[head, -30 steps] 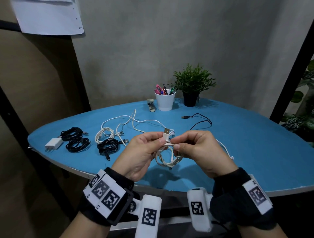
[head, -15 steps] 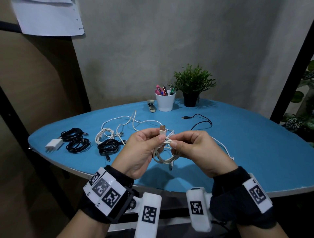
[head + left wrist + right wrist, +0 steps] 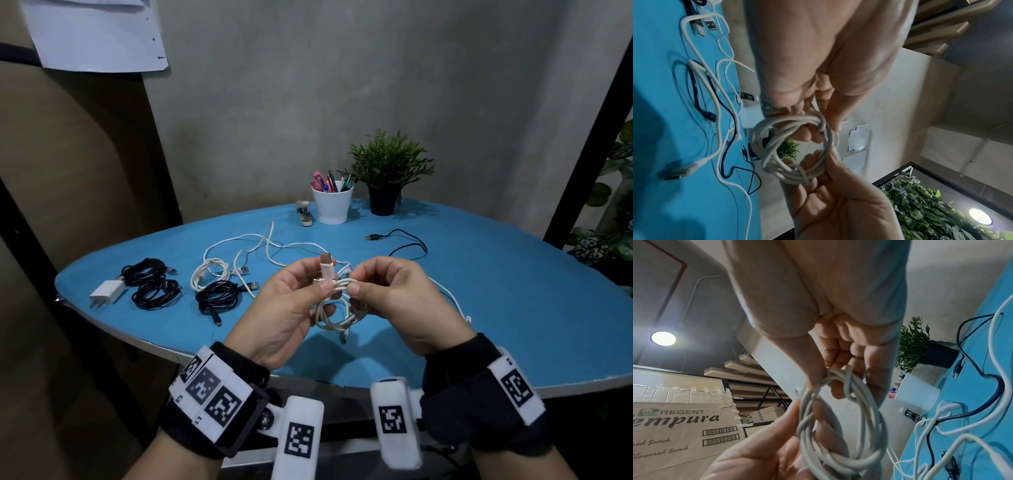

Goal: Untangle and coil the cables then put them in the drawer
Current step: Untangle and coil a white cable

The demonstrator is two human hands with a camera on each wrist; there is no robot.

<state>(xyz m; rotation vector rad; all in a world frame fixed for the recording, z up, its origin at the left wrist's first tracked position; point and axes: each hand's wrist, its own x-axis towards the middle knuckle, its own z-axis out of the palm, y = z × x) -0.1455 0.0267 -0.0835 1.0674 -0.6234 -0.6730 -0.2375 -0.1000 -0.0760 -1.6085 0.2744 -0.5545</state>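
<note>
Both hands pinch the white cable coil (image 3: 337,308) above the table (image 3: 513,308): left hand (image 3: 291,308) has turned the plug (image 3: 326,265) more upright than a second ago, right hand (image 3: 394,298) pinches the wrap. Coil looks nearly tied off; drawer not visible. Box (image 3: 684,426) reads "REGENT", "empura".

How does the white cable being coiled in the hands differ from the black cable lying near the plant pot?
The white cable is wound into a small coil; the black cable lies loose in an open curve. The white cable is held above the table, pinched by the left hand and right hand; the black cable rests on the table, untouched. Both show a plug at one end.
</note>
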